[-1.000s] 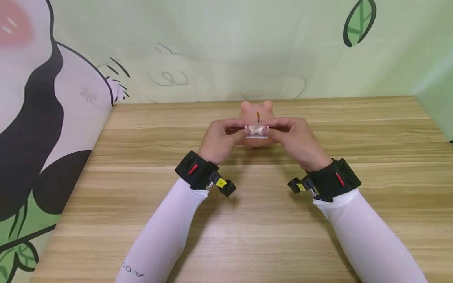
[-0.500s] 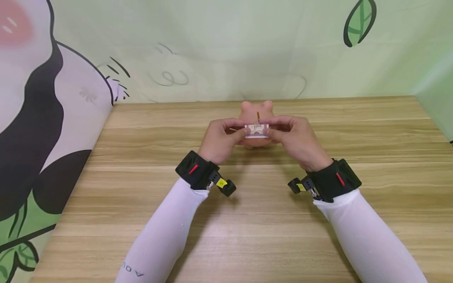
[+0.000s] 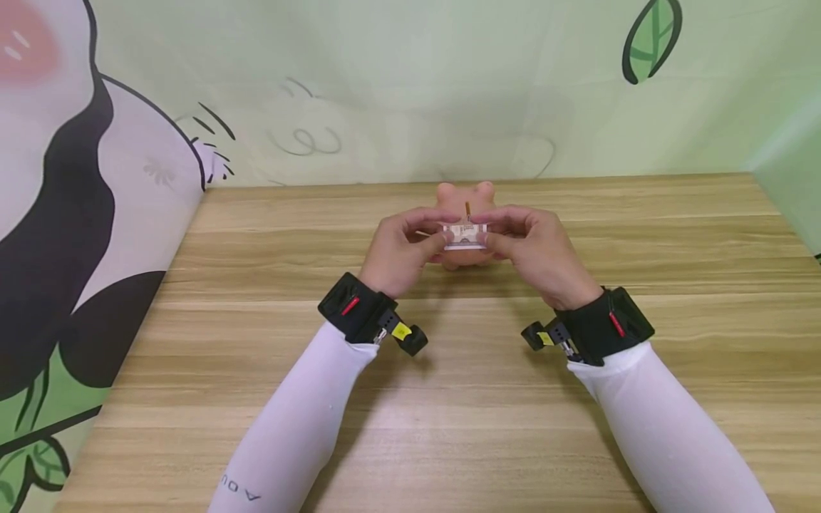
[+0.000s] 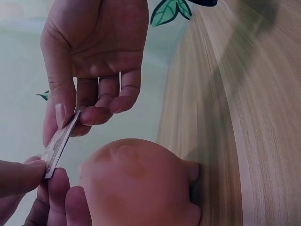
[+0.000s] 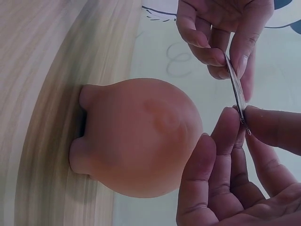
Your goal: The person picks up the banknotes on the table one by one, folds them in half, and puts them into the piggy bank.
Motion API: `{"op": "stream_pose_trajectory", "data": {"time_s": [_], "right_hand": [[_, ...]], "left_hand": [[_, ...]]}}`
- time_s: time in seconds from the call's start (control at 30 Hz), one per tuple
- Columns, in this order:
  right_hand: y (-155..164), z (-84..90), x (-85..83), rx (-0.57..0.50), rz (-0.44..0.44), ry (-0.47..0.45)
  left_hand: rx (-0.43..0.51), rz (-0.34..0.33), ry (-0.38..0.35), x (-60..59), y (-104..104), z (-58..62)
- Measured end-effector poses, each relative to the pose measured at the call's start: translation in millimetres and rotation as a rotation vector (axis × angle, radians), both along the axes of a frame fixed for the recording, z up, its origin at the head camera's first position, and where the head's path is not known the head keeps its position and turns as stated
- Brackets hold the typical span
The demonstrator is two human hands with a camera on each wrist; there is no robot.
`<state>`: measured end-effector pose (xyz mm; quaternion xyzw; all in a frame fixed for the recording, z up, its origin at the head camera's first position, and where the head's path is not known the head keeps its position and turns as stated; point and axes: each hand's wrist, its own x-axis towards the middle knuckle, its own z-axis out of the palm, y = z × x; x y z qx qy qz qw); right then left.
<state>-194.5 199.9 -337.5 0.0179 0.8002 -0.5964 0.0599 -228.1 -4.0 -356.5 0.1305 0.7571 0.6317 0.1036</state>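
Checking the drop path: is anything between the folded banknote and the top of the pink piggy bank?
Nothing visible: the folded banknote, pinched by both hands, hangs just above the pink piggy bank, with only air between.

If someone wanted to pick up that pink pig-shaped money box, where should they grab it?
Probably round its wide, rounded body, coming from above or from the near side. The pink pig-shaped money box stands upright on its short legs on the wooden table, and its smooth belly gives the broadest hold. The small folded banknote, pinched between left hand and right hand, hovers over its top.
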Motion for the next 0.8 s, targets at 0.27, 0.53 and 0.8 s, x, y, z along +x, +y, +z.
{"op": "stream_pose_trajectory", "data": {"time_s": [0.27,0.53,0.8], "right_hand": [[1.5,-0.9,0.0,0.018,-0.007,0.000],[2.4,-1.4,-0.3,0.040,-0.010,0.014],[2.6,-2.1,-0.9,0.002,-0.008,0.009]], "left_hand": [[-0.005,0.003,0.015,-1.4,1.1,-1.5],[0.014,0.000,0.004,-1.9,1.0,-1.6],[0.018,-0.004,-0.022,-2.2,0.4,-1.5]]}}
